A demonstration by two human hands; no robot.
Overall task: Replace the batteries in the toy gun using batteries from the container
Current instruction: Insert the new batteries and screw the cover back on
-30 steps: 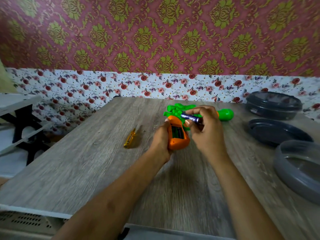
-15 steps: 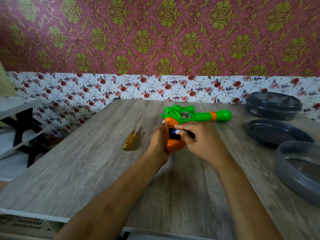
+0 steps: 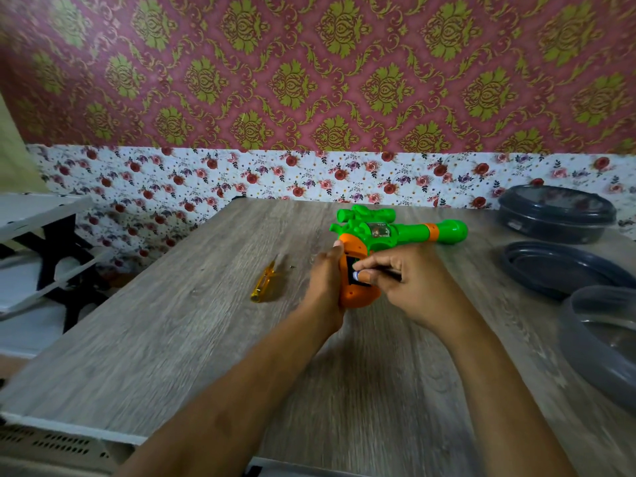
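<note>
The toy gun is gripped at its orange handle by the left hand, on the table. A battery is pinched in the right hand at the open compartment, between the hands. Light, rigid and slippery, it is judged: best held by its sides.

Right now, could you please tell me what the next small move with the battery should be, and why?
Probably press the battery fully down into the open compartment in the orange grip of the toy gun. The right hand pinches it with one end at the opening, while the left hand grips the handle and steadies it, so seating it looks like the natural step.
</note>
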